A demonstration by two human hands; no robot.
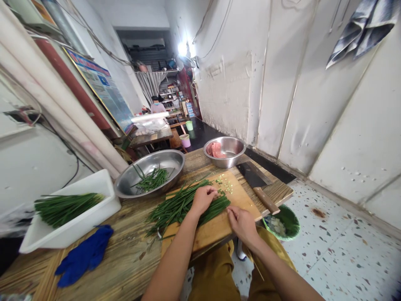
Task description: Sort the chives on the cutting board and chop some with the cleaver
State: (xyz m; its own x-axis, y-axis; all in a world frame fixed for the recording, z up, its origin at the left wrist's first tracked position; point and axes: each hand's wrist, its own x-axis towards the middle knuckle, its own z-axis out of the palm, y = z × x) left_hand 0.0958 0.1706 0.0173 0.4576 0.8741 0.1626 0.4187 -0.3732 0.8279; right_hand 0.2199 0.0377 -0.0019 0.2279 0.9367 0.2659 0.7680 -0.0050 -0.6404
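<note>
A heap of green garlic chives [178, 205] lies across the wooden cutting board [216, 236], with small pale cut bits [226, 184] beyond it. My left hand [204, 200] rests on the heap near its cut ends, its fingers curled and closed on the chives. At the right end of the bundle, my right hand [242, 223] is closed in a pinch, fingertips by the chive ends; what sits between them is too small to make out. A cleaver [253, 174] with a wooden handle lies flat right of the board, apart from both hands.
Behind the board stand a wide steel basin [180, 161] with some chives and a steel bowl [239, 149] holding pink meat-like slices. At left are a white tub [108, 188] of chives and a blue glove [84, 256]. A green basket [293, 221] sits below the table's right edge.
</note>
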